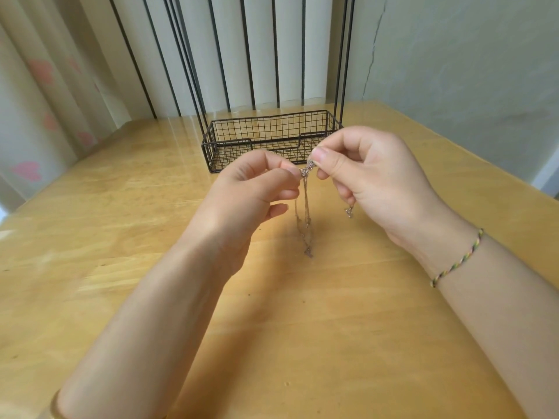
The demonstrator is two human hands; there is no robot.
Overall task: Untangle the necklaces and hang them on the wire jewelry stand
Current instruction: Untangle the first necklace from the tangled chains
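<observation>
The tangled necklaces (305, 204) are pinched at the knot by both hands, left hand (257, 189) and right hand (369, 179), above the worktop (121, 237) near the wire jewelry stand (272, 137); thin, limp chains, probably best teased gently at the knot

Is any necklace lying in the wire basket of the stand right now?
No, the wire basket holds nothing; the tangled necklaces hang pinched between the left hand and the right hand.

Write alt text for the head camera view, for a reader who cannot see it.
Two bare hands, left hand and right hand, pinch a knot of thin necklaces above a wooden table, with loose chain ends hanging down. Behind them stands a black wire jewelry stand with a basket base; nothing visibly hangs on it.
</observation>
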